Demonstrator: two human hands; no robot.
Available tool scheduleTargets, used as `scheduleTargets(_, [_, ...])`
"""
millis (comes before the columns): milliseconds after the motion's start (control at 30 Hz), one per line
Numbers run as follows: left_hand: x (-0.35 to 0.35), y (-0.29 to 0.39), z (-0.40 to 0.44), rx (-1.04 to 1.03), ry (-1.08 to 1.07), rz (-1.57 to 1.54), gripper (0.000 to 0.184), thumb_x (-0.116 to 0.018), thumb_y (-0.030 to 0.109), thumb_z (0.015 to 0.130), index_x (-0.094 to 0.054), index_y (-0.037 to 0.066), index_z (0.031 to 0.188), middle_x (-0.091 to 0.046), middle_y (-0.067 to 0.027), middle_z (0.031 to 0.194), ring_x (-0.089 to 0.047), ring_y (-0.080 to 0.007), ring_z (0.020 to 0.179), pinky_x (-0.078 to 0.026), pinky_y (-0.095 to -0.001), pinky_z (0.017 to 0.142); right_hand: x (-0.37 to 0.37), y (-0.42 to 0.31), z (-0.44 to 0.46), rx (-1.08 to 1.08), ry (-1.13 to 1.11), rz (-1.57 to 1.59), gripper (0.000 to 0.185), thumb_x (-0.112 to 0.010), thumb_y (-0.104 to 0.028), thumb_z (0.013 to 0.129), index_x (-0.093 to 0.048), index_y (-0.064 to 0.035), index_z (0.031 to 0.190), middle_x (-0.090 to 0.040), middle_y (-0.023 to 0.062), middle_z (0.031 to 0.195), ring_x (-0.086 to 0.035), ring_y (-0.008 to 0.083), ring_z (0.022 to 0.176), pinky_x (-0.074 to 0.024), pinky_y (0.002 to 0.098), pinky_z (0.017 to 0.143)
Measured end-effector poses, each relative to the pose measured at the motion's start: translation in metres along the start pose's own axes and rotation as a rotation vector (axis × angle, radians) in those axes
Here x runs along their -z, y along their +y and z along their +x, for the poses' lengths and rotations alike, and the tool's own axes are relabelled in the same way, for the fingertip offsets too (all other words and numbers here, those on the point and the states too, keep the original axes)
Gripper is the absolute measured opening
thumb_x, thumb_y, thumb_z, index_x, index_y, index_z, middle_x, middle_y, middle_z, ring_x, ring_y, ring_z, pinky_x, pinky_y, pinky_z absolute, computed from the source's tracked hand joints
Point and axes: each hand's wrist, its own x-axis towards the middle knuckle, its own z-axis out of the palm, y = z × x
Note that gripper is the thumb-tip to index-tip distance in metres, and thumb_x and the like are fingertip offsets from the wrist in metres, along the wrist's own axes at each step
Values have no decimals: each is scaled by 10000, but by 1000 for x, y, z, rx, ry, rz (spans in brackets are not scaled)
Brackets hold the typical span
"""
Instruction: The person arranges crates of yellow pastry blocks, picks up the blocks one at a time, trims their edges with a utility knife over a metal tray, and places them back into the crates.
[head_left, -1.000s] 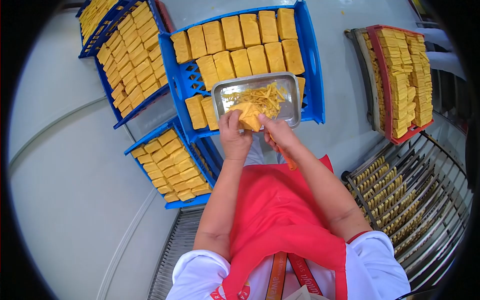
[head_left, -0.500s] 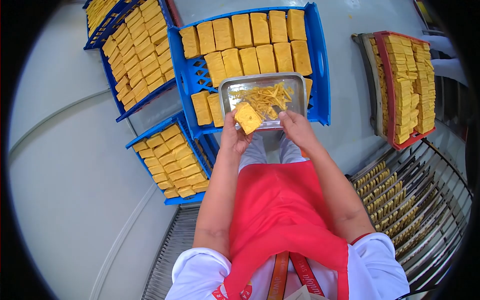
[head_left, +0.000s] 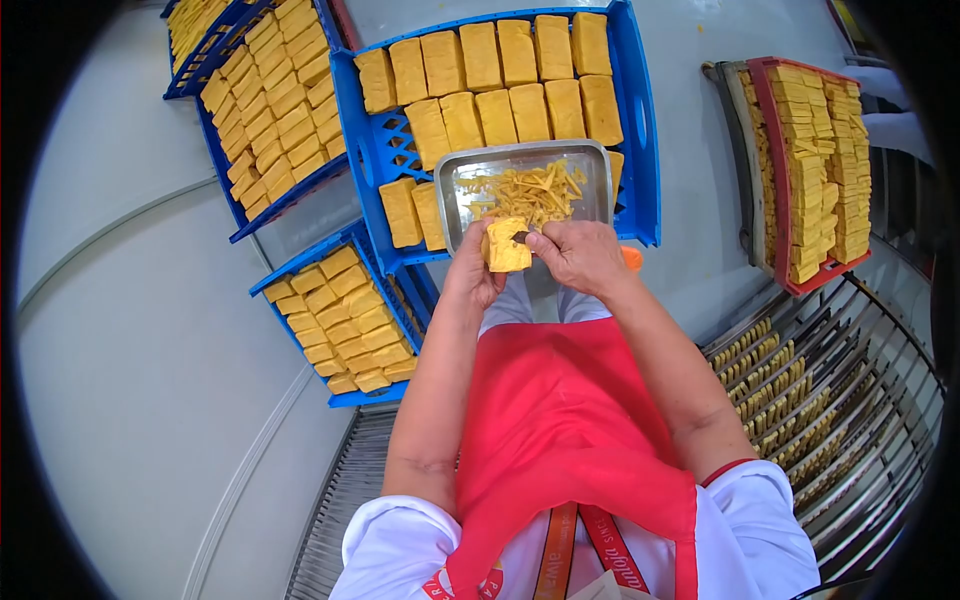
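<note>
Knife (head_left: 520, 237) in the grip of the right hand (head_left: 580, 255) touched the yellow block (head_left: 510, 256) that the left hand (head_left: 472, 268) grasped near the tray (head_left: 526, 151).

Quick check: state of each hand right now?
Left hand: closed, holding a yellow rectangular block.
Right hand: closed, holding an orange-handled, dark-bladed knife, blade at the block.

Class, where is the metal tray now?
Just above centre in the head view, the metal tray overlaps the near side of the large blue crate; the left hand and right hand partly hide the tray's near edge.
</note>
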Motion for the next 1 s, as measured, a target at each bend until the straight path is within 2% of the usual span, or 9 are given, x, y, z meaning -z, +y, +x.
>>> scheduleTargets(133, [-4,4,1,63,-41,99,328,-602,358,938,-599,76,1106,-697,-32,879,-685,-105,631,-515,-185,391,6,2,5,-7,-104,-42,549,-500,-551,936,-667,-80,710,-661,168,690,-650,387,688,-501,497,642])
scheduleTargets(200, [-17,3,-2,58,-20,146,319,-598,357,936,-605,79,1092,-695,-22,840,-671,-92,588,-479,-171,352,8,2,6,-1,-95,-55,586,-518,-584,917,-657,-69,676,-641,165,658,-631,384,655,-479,484,607])
scheduleTargets(267, [-32,-1,-2,-81,131,169,319,-600,378,926,-619,90,1064,-689,-5,788,-639,-72,520,-411,-146,306,8,3,6,5,-86,-67,625,-536,-617,898,-647,-57,642,-621,162,626,-611,380,622,-456,470,572])
scheduleTargets(367, [-16,5,8,26,-4,163,338,-619,399,910,-633,91,1047,-691,-8,790,-636,-74,518,-419,-142,309,3,8,9,-149,-164,126,650,-561,-644,869,-668,-44,646,-614,163,611,-613,349,594,-459,435,566])
scheduleTargets(433, [-18,8,7,49,2,112,346,-627,407,903,-638,90,1043,-692,-7,788,-637,-76,518,-427,-144,311,-3,18,10,-408,-230,482,634,-531,-605,892,-707,-6,785,-658,217,699,-659,398,739,-489,472,668])
scheduleTargets(567, [-18,10,8,88,27,23,370,-641,425,890,-646,89,1043,-692,-8,776,-639,-84,518,-450,-148,314,0,25,8,-401,-130,344,648,-596,-638,832,-686,1,776,-653,219,704,-665,393,769,-485,478,682])
scheduleTargets(633, [-17,11,8,116,9,5,374,-640,429,890,-645,88,1044,-694,-14,790,-642,-86,522,-453,-150,314,8,18,5,-227,-85,201,672,-707,-672,743,-620,-7,710,-603,170,630,-640,338,673,-470,431,613])
scheduleTargets(733, [-22,10,8,152,-5,-16,381,-634,438,892,-642,89,1046,-694,-24,809,-644,-96,525,-458,-158,312,13,10,7,-73,-20,136,714,-727,-714,687,-611,-12,738,-611,178,644,-647,347,694,-481,434,632])
scheduleTargets(1000, [-24,11,14,225,-31,-76,372,-609,447,902,-639,106,1049,-669,-24,802,-640,-119,533,-439,-162,294,5,16,17,-125,-205,182,706,-721,-728,683,-627,-29,722,-631,183,670,-636,381,694,-481,452,627])
